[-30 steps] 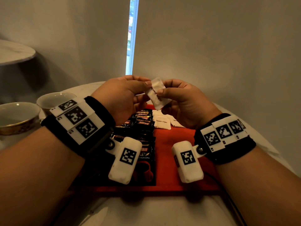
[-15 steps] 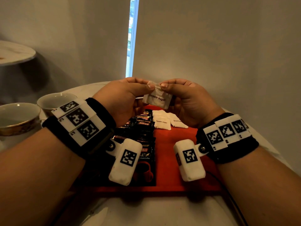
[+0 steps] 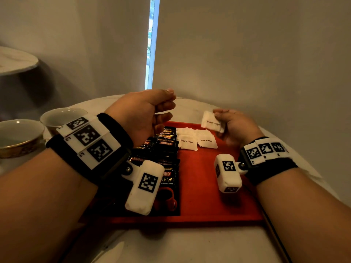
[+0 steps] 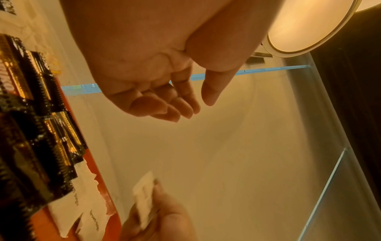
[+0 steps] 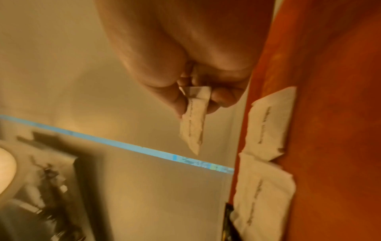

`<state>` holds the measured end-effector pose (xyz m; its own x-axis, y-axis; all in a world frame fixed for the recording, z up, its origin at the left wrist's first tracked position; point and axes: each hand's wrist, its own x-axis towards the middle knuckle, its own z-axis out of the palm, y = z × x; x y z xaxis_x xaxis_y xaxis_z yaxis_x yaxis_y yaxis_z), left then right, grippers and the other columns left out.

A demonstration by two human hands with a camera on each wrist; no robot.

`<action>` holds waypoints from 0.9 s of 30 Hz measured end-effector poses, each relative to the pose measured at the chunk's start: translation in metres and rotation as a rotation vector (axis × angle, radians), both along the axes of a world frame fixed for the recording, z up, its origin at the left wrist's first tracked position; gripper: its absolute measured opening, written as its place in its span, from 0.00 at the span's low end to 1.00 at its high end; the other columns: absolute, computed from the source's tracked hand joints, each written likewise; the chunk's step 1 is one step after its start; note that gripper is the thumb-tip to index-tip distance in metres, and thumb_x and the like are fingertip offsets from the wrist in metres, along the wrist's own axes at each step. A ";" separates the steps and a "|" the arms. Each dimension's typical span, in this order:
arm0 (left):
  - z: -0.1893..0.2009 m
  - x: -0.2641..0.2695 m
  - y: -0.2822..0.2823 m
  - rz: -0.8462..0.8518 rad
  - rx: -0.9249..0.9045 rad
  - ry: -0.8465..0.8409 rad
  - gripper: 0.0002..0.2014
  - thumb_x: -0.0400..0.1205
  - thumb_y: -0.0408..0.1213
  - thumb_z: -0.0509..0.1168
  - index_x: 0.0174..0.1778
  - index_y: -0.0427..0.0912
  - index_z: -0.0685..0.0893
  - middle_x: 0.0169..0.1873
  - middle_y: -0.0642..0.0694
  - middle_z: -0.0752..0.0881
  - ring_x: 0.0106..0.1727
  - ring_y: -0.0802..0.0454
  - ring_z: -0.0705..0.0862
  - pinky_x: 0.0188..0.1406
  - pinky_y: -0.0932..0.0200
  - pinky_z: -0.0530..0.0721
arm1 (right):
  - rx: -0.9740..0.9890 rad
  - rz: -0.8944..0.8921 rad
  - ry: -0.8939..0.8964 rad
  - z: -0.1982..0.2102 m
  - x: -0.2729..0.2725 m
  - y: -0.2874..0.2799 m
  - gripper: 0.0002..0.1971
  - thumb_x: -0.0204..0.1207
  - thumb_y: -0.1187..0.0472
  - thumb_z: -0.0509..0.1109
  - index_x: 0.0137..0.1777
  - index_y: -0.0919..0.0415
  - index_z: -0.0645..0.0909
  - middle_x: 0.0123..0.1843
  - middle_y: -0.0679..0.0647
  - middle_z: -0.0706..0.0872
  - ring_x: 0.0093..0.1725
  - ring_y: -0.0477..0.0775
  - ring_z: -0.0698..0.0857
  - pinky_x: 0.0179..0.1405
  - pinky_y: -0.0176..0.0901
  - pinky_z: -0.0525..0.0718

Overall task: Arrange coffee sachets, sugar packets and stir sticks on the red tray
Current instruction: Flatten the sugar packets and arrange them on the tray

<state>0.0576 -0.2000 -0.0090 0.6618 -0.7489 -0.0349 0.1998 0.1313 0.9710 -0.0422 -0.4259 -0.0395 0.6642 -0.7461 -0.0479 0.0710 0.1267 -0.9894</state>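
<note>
1. Our right hand pinches a white brown sugar packet between thumb and fingers, above the far right corner of the red tray.
2. Our left hand holds nothing; its fingers hang loosely curled above the tray's far left part.
3. Black Kopiko coffee sachets lie in an overlapping row along the tray's left side.
4. Two more brown sugar packets lie side by side at the tray's far edge, just beside the sachets.
5. Two cups stand on the white table, left of the tray.
</note>
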 end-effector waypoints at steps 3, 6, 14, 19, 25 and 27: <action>0.000 0.000 0.000 0.008 0.003 0.001 0.09 0.84 0.48 0.66 0.50 0.48 0.87 0.41 0.52 0.85 0.39 0.55 0.82 0.32 0.60 0.75 | -0.079 -0.014 0.202 -0.018 -0.002 -0.014 0.09 0.84 0.72 0.63 0.49 0.59 0.83 0.42 0.58 0.86 0.32 0.52 0.84 0.13 0.34 0.74; 0.000 0.000 -0.001 0.013 0.008 -0.003 0.09 0.84 0.48 0.66 0.50 0.48 0.87 0.41 0.52 0.85 0.39 0.55 0.82 0.31 0.61 0.76 | -0.121 0.006 0.310 -0.027 -0.005 -0.017 0.08 0.83 0.71 0.66 0.49 0.61 0.85 0.40 0.58 0.88 0.27 0.51 0.84 0.13 0.36 0.71; -0.001 0.000 -0.001 0.013 0.010 -0.004 0.09 0.84 0.48 0.67 0.48 0.48 0.87 0.40 0.53 0.85 0.39 0.55 0.82 0.31 0.60 0.75 | -0.248 0.021 0.413 -0.028 -0.006 -0.013 0.05 0.76 0.70 0.75 0.45 0.60 0.89 0.46 0.63 0.92 0.41 0.60 0.89 0.29 0.46 0.76; 0.000 0.001 0.000 0.015 0.015 -0.006 0.09 0.84 0.48 0.66 0.49 0.48 0.87 0.40 0.52 0.85 0.39 0.55 0.81 0.32 0.60 0.75 | -0.307 0.035 0.451 -0.030 -0.004 -0.016 0.06 0.74 0.69 0.77 0.41 0.56 0.91 0.44 0.58 0.94 0.43 0.61 0.90 0.36 0.50 0.81; 0.000 0.000 0.000 0.017 0.020 -0.007 0.09 0.83 0.48 0.67 0.49 0.48 0.87 0.39 0.53 0.85 0.38 0.55 0.81 0.31 0.60 0.74 | -0.345 0.061 0.480 -0.029 -0.004 -0.012 0.06 0.74 0.69 0.77 0.43 0.57 0.91 0.46 0.59 0.94 0.36 0.55 0.90 0.30 0.47 0.79; 0.000 0.000 0.000 0.018 0.021 -0.007 0.09 0.83 0.49 0.67 0.48 0.48 0.87 0.39 0.53 0.85 0.38 0.55 0.81 0.32 0.60 0.74 | -0.369 0.049 0.487 -0.027 -0.005 -0.010 0.05 0.74 0.68 0.78 0.45 0.57 0.91 0.45 0.58 0.94 0.33 0.52 0.87 0.26 0.44 0.77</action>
<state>0.0571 -0.1999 -0.0091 0.6751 -0.7363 -0.0459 0.1908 0.1142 0.9750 -0.0468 -0.4355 -0.0664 0.6650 -0.7402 -0.0995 -0.3980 -0.2385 -0.8859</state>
